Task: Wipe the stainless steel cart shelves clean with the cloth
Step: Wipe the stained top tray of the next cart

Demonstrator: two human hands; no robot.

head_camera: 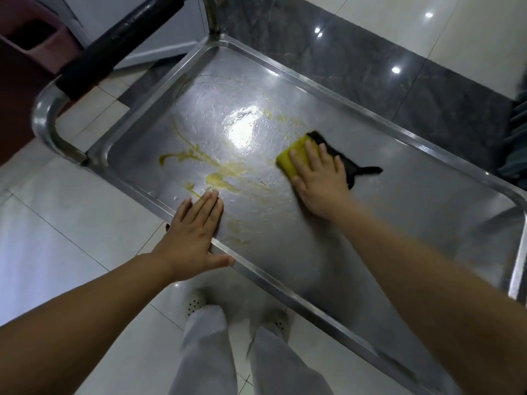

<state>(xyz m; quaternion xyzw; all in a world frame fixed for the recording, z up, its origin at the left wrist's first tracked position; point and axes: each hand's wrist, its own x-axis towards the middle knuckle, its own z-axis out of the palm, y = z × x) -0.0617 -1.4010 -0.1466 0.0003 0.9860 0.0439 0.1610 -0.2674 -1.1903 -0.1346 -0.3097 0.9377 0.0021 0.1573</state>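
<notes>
Right hand [319, 178], fingers [312, 151] extended and pressed flat on a folded yellow-and-black cleaning cloth [293, 158] lying on the rimmed stainless steel cart shelf [399, 212]. Left hand [194, 238], fingers [208, 203] straight and close together, lies flat across the shelf's near rim at 8 o'clock from the cloth. The tray-like shelf holds yellow smeared residue [219, 178] and wet streaks, at 9 o'clock from the cloth.
</notes>
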